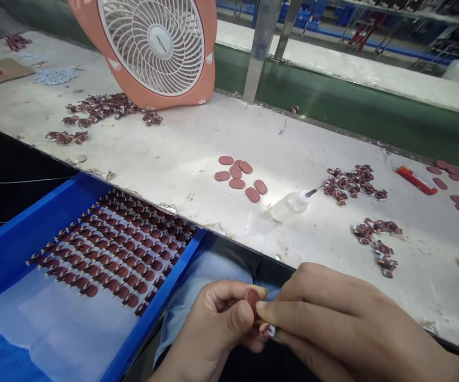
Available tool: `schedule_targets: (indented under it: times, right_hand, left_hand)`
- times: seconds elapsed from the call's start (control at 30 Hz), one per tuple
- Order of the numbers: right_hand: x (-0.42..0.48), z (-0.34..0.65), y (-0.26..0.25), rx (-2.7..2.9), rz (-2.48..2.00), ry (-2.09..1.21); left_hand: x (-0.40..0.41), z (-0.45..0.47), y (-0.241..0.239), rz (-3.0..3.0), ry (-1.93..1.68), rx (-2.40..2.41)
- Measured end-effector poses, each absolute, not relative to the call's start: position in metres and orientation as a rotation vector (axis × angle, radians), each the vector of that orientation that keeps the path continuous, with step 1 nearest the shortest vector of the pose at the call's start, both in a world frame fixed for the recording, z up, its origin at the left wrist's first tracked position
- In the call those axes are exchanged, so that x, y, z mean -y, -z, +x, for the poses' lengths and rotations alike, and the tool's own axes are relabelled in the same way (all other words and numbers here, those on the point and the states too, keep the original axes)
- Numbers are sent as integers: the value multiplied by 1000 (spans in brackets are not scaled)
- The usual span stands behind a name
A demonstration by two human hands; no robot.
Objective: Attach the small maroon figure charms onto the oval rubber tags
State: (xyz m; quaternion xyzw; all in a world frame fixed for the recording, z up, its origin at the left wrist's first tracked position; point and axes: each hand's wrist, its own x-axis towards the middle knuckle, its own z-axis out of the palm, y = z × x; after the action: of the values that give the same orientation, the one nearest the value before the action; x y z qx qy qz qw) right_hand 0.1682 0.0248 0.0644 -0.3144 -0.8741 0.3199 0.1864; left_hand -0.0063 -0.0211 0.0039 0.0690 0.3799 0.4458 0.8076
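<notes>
Both my hands meet low in the view, over my lap and below the table's front edge. My left hand (217,323) is curled, thumb and fingers pinching a small dark red oval piece (252,298). My right hand (332,323) presses its fingertips onto the same piece, and a small patterned bit shows under it at the fingertips. Several loose red oval pieces (237,175) lie on the white table ahead. A clear squeeze bottle (291,205) with a metal needle tip lies on its side beside them.
A blue tray (10,239) at my left holds rows of finished red pieces on white paper. Piles of patterned small parts (352,183) lie on the table (181,154) to the right and far left. An orange fan (153,48) stands behind. A red lighter (416,179) lies far right.
</notes>
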Motion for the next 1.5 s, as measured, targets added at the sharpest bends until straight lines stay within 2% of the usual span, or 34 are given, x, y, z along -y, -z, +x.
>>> schedule_targets:
  times: [0.33, 0.67, 1.0, 1.13, 1.37, 1.5]
  right_hand:
    - [-31, 168, -73, 2421, -848, -758]
    - [-30, 161, -53, 2186, -869, -1007]
    - [-31, 155, -47, 2161, -865, -1040]
    - [-29, 151, -39, 2155, -903, -862]
    - [-23, 124, -8, 2205, -816, -160]
    - [-26, 104, 8, 2226, -674, -161]
  left_hand:
    - [19, -9, -1, 105, -958, -704]
    - [18, -11, 17, 15, -913, -610]
    - [17, -13, 15, 93, -904, -599]
    - [17, -17, 21, 137, -942, -667]
    - [22, -25, 15, 286, -1373, -1162]
    - [21, -26, 13, 302, -1400, -1278]
